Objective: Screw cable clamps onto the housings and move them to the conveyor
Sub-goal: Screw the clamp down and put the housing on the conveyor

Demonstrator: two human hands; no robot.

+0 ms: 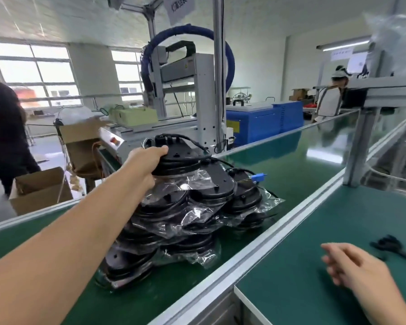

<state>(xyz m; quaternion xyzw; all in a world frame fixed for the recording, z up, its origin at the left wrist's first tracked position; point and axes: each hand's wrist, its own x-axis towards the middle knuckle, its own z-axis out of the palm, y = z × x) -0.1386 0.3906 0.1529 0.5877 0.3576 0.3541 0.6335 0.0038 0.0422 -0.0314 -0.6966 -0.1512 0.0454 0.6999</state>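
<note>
A tall pile of black housings [174, 214], partly wrapped in clear plastic bags, lies on the green conveyor belt [302, 170]. My left hand [148, 163] reaches far out and grips the edge of the top housing [178, 153], thumb over its flat lid, at the peak of the pile. A black cable with a blue connector [258, 177] trails off to the right of it. My right hand [352, 266] hovers with relaxed fingers over the green work mat [326, 231], holding nothing. A few small black cable clamps [389, 247] lie on the mat just beyond it.
An aluminium rail [256, 252] divides the belt from the mat. An upright metal post [359, 146] stands at the right. Behind the belt are a grey machine [197, 90], a blue bin [263, 123], cardboard boxes [40, 191] and a person in dark clothes [2, 130].
</note>
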